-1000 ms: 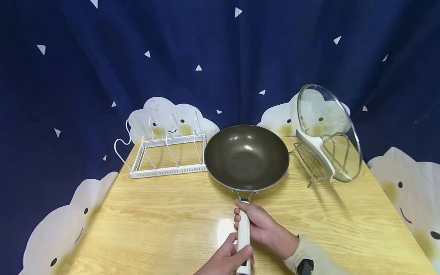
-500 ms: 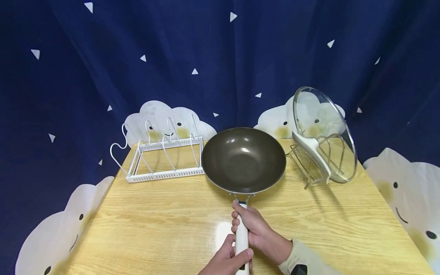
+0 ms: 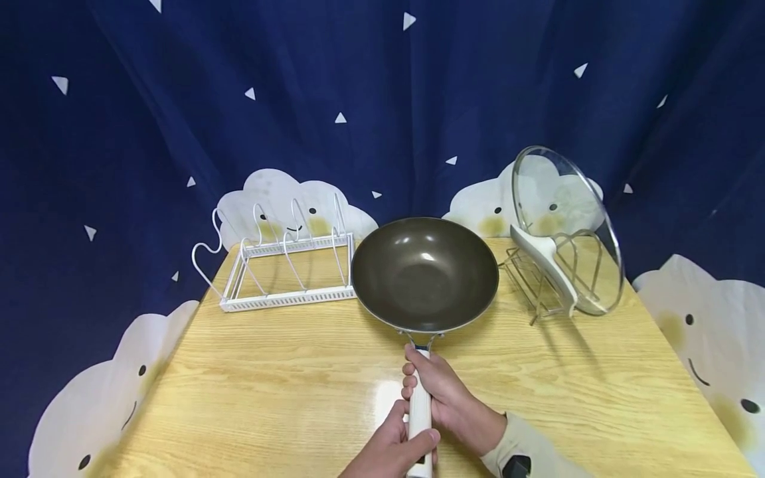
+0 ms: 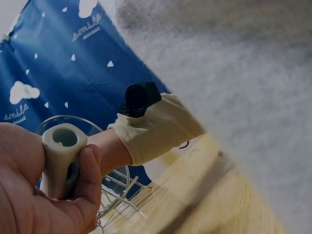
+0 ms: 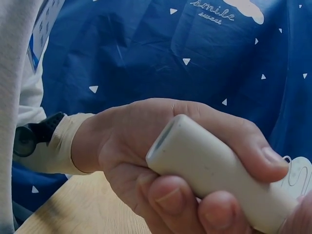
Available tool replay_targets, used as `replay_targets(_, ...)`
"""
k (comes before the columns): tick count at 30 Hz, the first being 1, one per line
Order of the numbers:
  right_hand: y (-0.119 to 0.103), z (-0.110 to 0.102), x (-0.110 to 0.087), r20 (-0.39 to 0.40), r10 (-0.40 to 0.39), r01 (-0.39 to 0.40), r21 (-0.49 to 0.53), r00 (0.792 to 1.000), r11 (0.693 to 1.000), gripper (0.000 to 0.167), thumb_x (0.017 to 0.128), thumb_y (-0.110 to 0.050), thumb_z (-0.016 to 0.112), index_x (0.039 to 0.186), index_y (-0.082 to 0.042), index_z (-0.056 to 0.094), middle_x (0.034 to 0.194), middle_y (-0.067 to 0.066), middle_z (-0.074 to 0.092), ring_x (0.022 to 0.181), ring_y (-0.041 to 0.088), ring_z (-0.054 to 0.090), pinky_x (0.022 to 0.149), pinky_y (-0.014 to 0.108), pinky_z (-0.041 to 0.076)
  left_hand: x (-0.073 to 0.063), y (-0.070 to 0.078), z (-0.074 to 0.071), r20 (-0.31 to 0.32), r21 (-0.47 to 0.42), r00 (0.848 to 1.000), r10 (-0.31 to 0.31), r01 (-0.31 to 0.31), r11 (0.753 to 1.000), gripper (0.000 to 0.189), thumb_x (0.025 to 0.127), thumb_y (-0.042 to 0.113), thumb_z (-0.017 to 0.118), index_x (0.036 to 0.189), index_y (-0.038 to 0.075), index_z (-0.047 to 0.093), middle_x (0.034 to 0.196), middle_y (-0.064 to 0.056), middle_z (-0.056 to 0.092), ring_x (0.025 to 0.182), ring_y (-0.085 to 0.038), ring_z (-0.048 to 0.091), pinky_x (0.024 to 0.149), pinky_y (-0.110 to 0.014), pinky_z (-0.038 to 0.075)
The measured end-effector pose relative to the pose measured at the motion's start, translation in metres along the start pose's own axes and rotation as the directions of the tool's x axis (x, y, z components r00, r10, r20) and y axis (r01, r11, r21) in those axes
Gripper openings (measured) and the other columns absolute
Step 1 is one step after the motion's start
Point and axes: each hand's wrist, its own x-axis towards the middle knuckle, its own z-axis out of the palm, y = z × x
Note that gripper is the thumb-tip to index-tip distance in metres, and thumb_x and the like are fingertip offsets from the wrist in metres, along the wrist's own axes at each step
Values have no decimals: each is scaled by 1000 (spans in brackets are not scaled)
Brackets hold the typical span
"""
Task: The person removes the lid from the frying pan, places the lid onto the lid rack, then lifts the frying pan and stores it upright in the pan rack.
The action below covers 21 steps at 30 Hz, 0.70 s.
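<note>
A wok (image 3: 425,275) with a dark brown inside and a long white handle is held over the wooden table, its open side tilted toward me. My right hand (image 3: 445,392) grips the handle near the pan, thumb lying along the top. Lower down, my left hand (image 3: 394,443) wraps the handle's end, its thumb laid across. In the left wrist view the handle's end (image 4: 66,139) shows a hollow opening between palm and fingers. The right wrist view shows the left hand (image 5: 141,141) curled round the handle; only a bit of the right hand shows at the corner.
A white wire rack (image 3: 289,299) with upright loops stands behind on the left, overlapped by the wok's rim. To the right, a glass lid (image 3: 564,192) with a white handle leans upright in a metal wire stand (image 3: 540,299). A blue curtain (image 3: 382,79) hangs behind the table (image 3: 269,385).
The whole view shifts slightly between frames. Both hands keep their grip on the handle, and the wok stays in nearly the same place relative to the racks.
</note>
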Motion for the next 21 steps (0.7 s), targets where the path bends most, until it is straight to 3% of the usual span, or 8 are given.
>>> replay_targets(12,-3,0,-4,0,2,-2,26,1000,1000,17,108,-18,48,102,-10,35,68,-10,42,51,0,42,48,15,40,-2,4,5,3,60,1000,28,-28,998,44,100,23,61,129,0,37,82,-3,66,64,-8,59,60,-20,49)
replay_targets(21,-3,0,-7,37,1,-3,41,999,999,15,109,-16,45,103,-11,32,68,-10,42,51,-1,42,48,14,40,-4,5,6,-2,87,1000,7,-7,996,45,98,22,62,127,0,35,82,-3,65,64,-9,60,61,-21,50)
